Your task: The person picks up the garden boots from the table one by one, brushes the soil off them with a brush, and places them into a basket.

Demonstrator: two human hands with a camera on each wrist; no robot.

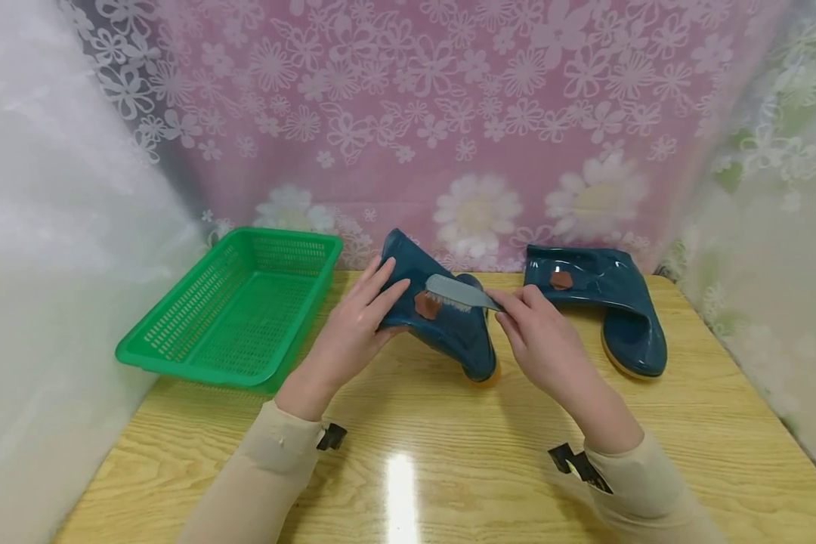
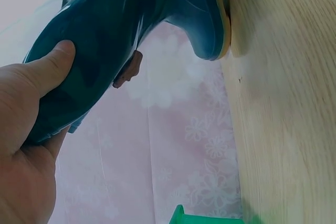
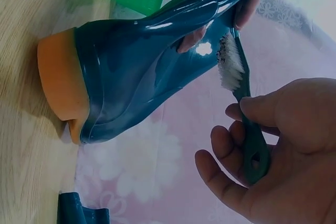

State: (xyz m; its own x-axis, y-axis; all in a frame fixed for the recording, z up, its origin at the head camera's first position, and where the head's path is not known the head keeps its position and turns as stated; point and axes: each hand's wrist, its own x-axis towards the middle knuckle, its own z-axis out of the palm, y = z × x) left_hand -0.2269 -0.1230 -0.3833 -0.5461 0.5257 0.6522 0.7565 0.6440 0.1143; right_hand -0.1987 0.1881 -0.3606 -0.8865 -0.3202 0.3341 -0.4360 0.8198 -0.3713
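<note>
A dark blue rubber boot stands tilted on its orange heel and sole at mid table. My left hand grips its upper shaft; in the left wrist view the thumb lies along one side, the other fingers largely hidden behind. A reddish-brown patch of something sits on the shaft. Between thumb and fingers, my right hand holds a grey-green brush by its handle. Its white bristles face the boot beside the patch; whether they touch it I cannot tell.
The second blue boot lies on its side at the table's right back, with a similar brown patch. A green plastic basket stands at the left. Flowered pink curtain hangs behind the wooden table.
</note>
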